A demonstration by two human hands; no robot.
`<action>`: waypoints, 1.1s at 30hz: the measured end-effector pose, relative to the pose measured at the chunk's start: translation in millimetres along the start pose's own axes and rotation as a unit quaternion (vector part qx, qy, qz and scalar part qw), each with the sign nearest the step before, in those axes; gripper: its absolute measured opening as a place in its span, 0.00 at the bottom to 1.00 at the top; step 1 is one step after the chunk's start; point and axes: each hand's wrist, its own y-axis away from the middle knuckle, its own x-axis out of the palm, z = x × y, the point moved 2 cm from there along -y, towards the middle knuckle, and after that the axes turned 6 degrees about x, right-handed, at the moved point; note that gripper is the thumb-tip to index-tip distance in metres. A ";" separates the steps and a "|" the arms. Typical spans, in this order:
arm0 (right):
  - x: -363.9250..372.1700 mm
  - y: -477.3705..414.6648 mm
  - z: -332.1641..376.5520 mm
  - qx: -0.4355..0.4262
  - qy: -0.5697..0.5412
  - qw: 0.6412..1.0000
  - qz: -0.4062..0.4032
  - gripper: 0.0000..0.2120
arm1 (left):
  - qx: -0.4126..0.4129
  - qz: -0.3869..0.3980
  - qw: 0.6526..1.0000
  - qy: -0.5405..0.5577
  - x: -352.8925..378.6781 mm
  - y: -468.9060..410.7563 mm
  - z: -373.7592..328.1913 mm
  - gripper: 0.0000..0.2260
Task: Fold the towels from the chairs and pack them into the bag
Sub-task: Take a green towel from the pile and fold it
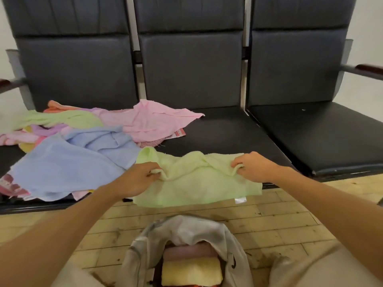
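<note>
Both hands (143, 177) pinch green towel (194, 183) w/ fingers.

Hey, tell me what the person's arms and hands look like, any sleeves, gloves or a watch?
The left forearm and right forearm are bare, no sleeve showing up to the frame edge. The left hand and right hand wear no gloves; neither wrist carries a watch or bracelet. Rings are too small to tell.

Both hands, the left hand (138, 179) and the right hand (253, 166), pinch a light green towel (196, 183) at the seat's (228, 133) front edge, above an open grey bag (186, 230).
</note>
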 end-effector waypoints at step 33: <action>-17.7 1.2 -25.8 0.159 -0.096 0.982 -0.025 0.19 | -0.087 -0.126 0.988 0.029 -30.1 6.0 12.3 0.06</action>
